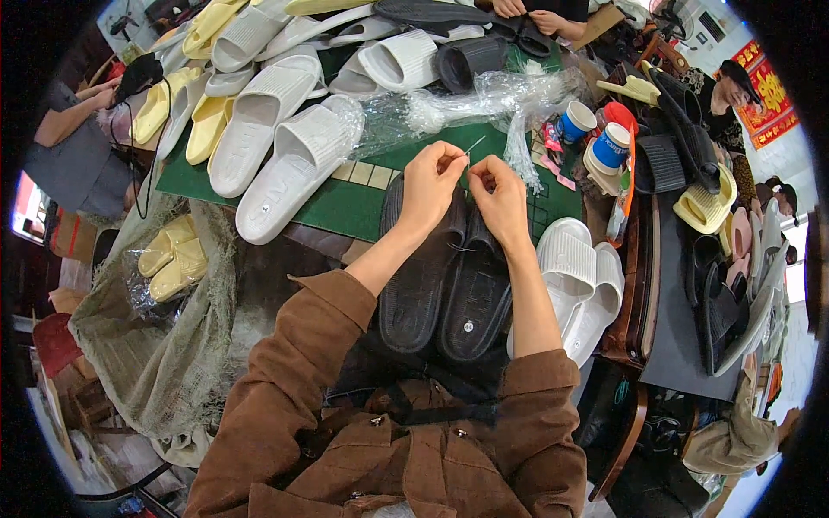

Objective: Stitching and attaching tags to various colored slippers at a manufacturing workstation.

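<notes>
Head view, upper centre: pinching a thin, pale, plastic-looking strand (476, 144) with the left hand (432, 185); holding the right hand (503, 194) fingertip-closed alongside, cannot tell on what. Below, mid-frame: paired black, rubbery slides (414, 302). Could drop the strand through loose pinching, or snag it on crumpled clear-plastic wrapping (386, 128).

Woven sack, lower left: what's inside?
Yellow slides and clear plastic show at the mouth of the woven sack. Anything deeper is covered by them and the fabric.
</notes>
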A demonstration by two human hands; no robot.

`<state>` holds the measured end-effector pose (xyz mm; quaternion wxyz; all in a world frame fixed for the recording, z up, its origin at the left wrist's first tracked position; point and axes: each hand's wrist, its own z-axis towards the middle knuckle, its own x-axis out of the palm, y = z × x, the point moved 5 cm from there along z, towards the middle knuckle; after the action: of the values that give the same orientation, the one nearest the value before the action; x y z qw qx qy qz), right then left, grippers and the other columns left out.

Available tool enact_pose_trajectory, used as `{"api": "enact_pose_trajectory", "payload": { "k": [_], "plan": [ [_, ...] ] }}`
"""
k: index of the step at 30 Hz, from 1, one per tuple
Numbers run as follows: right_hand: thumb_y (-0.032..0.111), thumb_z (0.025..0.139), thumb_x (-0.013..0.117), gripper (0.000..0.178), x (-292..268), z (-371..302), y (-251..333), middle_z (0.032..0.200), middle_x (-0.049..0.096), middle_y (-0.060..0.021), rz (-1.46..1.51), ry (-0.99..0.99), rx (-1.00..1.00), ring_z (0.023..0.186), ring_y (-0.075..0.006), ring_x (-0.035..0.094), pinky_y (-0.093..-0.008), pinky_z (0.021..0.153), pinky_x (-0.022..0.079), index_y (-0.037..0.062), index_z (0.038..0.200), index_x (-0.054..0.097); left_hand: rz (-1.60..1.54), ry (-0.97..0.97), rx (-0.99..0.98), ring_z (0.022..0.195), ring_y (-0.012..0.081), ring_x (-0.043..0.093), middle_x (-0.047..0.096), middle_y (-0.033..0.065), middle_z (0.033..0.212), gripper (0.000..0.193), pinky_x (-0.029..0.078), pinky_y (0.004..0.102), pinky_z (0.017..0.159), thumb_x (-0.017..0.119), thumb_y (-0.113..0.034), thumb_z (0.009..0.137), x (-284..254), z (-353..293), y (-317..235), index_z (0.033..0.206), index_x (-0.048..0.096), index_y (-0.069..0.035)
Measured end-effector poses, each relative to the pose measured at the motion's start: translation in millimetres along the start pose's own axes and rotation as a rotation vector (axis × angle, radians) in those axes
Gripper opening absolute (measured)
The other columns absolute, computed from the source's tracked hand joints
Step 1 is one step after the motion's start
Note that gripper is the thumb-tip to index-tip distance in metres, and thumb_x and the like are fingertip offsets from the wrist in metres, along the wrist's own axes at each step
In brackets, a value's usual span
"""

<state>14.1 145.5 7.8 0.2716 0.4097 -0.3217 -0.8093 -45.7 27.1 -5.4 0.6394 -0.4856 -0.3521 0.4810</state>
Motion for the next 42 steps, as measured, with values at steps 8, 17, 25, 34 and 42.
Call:
{"api": "enact_pose_trajectory", "payload": {
  "k": [8,17,25,34,42],
  "plan": [
    [0.003,0.081,0.062,0.006,-3,-1,3,0.072,0.060,-0.0073,-0.037,-0.037,-0.019,0.063,-0.0121,0.056,-0.0269,0.060,0.046,-0.0015,0.084,0.058,0.104,0.021,0.045,0.066,0.0110,0.057,0.061,0.0062,0.075,0.010,0.046,0.0260,0.062,0.064,-0.007,0.083,2,0,-4,0.084,0.063,0.003],
    [0.005,0.082,0.063,0.008,-5,-2,4,0.077,0.064,-0.0074,0.053,-0.083,0.044,0.068,-0.0124,0.060,-0.0265,0.064,0.048,-0.0010,0.087,0.061,0.072,0.043,0.018,0.064,0.0109,0.055,0.060,0.0058,0.074,0.011,0.045,0.0262,0.060,0.064,-0.008,0.082,4,0,0,0.084,0.062,0.002],
    [0.004,0.081,0.062,0.007,-3,-1,2,0.072,0.061,-0.0067,-0.012,-0.036,0.047,0.063,-0.0110,0.055,-0.0262,0.060,0.046,-0.0017,0.082,0.059,0.197,0.001,0.129,0.064,0.0217,0.056,0.057,0.0106,0.074,0.008,0.045,0.0335,0.060,0.064,-0.004,0.080,4,-3,-4,0.080,0.059,0.002],
    [0.005,0.074,0.061,0.010,6,-2,8,0.069,0.056,-0.0127,-0.012,0.150,-0.026,0.063,-0.0233,0.057,-0.0345,0.060,0.046,-0.0002,0.077,0.053,0.192,-0.126,0.195,0.069,0.0251,0.056,0.055,0.0133,0.079,0.007,0.045,0.0352,0.064,0.061,-0.001,0.081,1,-3,-6,0.083,0.055,0.001],
    [0.008,0.075,0.057,0.010,6,-3,5,0.071,0.055,-0.0126,0.003,0.191,0.036,0.065,-0.0250,0.056,-0.0344,0.062,0.045,0.0003,0.078,0.051,0.148,-0.100,0.165,0.068,0.0233,0.056,0.055,0.0119,0.078,0.007,0.046,0.0334,0.062,0.061,-0.002,0.082,0,-3,-7,0.084,0.055,0.001]
  ]
}}
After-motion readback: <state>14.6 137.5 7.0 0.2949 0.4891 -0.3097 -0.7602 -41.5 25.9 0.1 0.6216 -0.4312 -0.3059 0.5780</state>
